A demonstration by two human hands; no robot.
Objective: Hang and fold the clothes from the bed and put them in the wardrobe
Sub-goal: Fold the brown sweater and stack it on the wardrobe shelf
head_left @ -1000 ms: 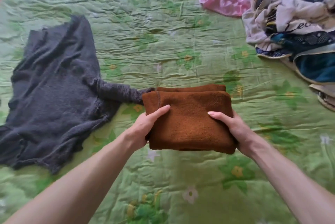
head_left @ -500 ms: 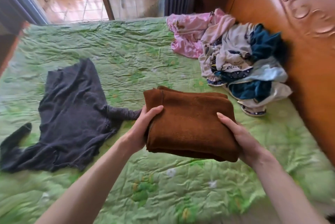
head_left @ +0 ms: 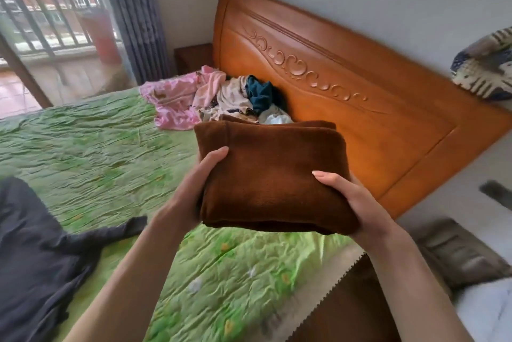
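A folded brown garment (head_left: 273, 175) is held up in the air over the right side of the bed. My left hand (head_left: 191, 192) grips its left edge, thumb on top and fingers underneath. My right hand (head_left: 352, 200) grips its right edge the same way. A dark grey knitted garment (head_left: 36, 261) lies spread flat on the green bedspread (head_left: 97, 153) at the lower left. A heap of unfolded clothes (head_left: 219, 98), pink, beige and teal, sits by the headboard. No wardrobe is in view.
The carved orange wooden headboard (head_left: 346, 109) stands behind the garment against a white wall. A small wooden nightstand (head_left: 194, 57) is in the corner by the grey curtain (head_left: 133, 14) and balcony door. A patterned cushion (head_left: 484, 67) shows at right; floor (head_left: 454, 192) lies beside the bed.
Both hands have lifted the folded brown garment off the bed and carried it up and to the right. The view has swung up from the bedspread toward the headboard.
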